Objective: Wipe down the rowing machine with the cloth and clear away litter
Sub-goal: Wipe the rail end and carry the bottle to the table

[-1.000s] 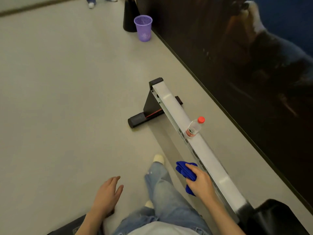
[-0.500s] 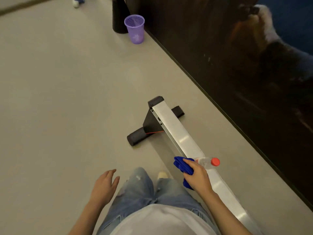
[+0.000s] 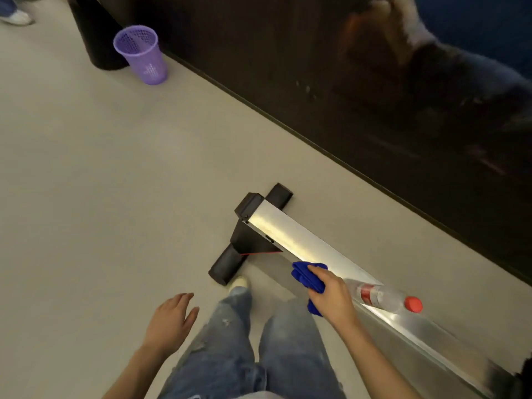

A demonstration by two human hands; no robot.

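The rowing machine's silver rail (image 3: 299, 240) runs from a black floor foot (image 3: 227, 266) at centre down to the lower right. A clear plastic bottle (image 3: 383, 298) with a red cap lies tilted on the rail. My right hand (image 3: 331, 295) grips a bunched blue cloth (image 3: 305, 275) at the rail's near edge, just left of the bottle. It is not plain whether the hand touches the bottle. My left hand (image 3: 169, 321) hovers over the floor with fingers relaxed and holds nothing.
A purple mesh wastebasket (image 3: 141, 54) stands at the far left by the dark wall (image 3: 374, 96), next to a black cone-shaped object (image 3: 95, 33). Another person's shoe (image 3: 17, 17) shows at the top left. My legs in jeans (image 3: 259, 355) stand beside the rail.
I have stepped along the rail toward its end. My right hand with the cloth has come up beside the bottle, which stood upright before and now lies tilted on the rail.
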